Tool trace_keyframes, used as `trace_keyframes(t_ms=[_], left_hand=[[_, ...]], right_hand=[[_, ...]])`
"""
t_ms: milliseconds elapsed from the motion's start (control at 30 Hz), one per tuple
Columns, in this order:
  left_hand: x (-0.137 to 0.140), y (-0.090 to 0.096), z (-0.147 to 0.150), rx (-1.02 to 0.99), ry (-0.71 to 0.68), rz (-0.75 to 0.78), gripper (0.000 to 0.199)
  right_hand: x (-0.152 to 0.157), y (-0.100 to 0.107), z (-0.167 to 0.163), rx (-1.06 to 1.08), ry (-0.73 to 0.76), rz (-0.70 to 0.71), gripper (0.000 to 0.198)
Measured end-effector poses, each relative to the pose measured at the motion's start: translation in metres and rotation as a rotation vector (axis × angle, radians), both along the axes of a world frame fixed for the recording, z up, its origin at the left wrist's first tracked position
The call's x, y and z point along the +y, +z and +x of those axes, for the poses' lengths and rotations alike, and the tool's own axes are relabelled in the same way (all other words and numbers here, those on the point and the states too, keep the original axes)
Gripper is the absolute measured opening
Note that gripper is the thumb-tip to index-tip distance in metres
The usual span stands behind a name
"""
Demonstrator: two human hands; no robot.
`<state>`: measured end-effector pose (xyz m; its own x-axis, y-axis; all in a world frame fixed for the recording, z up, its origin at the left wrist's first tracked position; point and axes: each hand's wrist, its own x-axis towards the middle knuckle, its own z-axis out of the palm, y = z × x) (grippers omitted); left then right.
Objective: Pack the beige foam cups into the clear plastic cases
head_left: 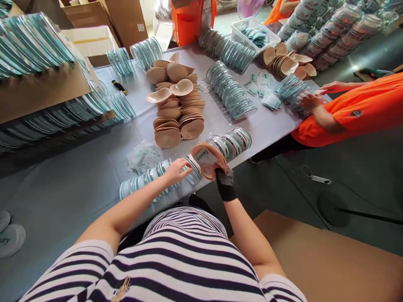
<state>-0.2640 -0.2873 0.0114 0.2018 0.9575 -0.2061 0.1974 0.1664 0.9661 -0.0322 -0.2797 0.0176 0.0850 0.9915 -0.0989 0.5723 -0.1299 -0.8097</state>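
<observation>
My right hand, in a dark dotted glove with bare fingertips, grips a beige stick-on bra at its lower right edge. A clear film with dark lettering lies on the cup. My left hand is bare, its thumb and fingers slightly apart, beside the left edge of the bra. Under and around it runs a row of round clear plastic cases along the table's near edge. Another row of cases stands just behind the held bra. Beyond, stacked beige bras fill the middle of the table.
Small printed packets lie left of the bra stacks. More case rows, a white basket and a yellow-black cutter are farther back. Loaded cardboard stands left. A co-worker in orange handles cases at right.
</observation>
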Motion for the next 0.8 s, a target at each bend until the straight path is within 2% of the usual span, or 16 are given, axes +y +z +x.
trace_keyframes(t_ms=[67,133,267,333,533,800], left_hand=[[0.000,-0.008,-0.012,0.237,-0.234,0.092,0.012],[-0.001,-0.016,-0.017,0.323,-0.358,0.142,0.013],[-0.003,-0.024,-0.011,0.368,-0.355,0.228,0.025],[-0.004,-0.025,-0.007,0.413,-0.358,0.257,0.028],[-0.004,-0.024,0.001,0.559,-0.455,0.320,0.033],[-0.004,-0.019,0.013,0.925,-0.597,0.479,0.026]], right_hand=[[-0.021,0.001,0.016,-0.086,-0.078,0.042,0.036],[-0.046,0.001,0.023,-0.159,-0.071,0.082,0.036],[-0.087,-0.003,0.018,-0.182,0.038,0.091,0.045],[-0.096,-0.007,0.014,-0.163,0.022,0.075,0.048],[-0.104,-0.020,0.013,-0.042,-0.135,0.073,0.044],[-0.106,-0.030,0.017,0.001,-0.190,0.093,0.043]])
